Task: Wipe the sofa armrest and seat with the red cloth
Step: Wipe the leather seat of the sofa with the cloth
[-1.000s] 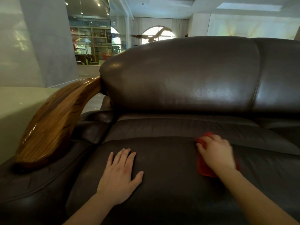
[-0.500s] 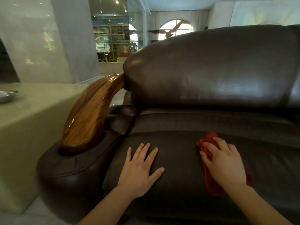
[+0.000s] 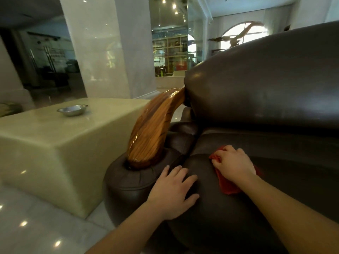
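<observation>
A dark brown leather sofa fills the right side; its seat cushion (image 3: 229, 217) bulges toward me. The armrest (image 3: 135, 180) is a rounded leather roll topped by a curved, glossy wooden piece (image 3: 152, 132). The red cloth (image 3: 226, 184) lies on the seat near its left end, mostly covered by my right hand (image 3: 233, 164), which presses flat on it with curled fingers. My left hand (image 3: 174, 191) rests palm down, fingers spread, on the front left corner of the seat, right beside the armrest, holding nothing.
A pale stone block table (image 3: 60, 143) stands just left of the armrest, with a metal dish (image 3: 72, 109) on top. Glossy tiled floor (image 3: 36, 226) lies in front. A large white column (image 3: 110, 46) rises behind the table. The sofa backrest (image 3: 266, 85) looms at the right.
My view has swung left, bringing the table and dish into sight. My right hand has slid the red cloth leftward across the seat toward the armrest; my left hand shifted to the seat's left corner.
</observation>
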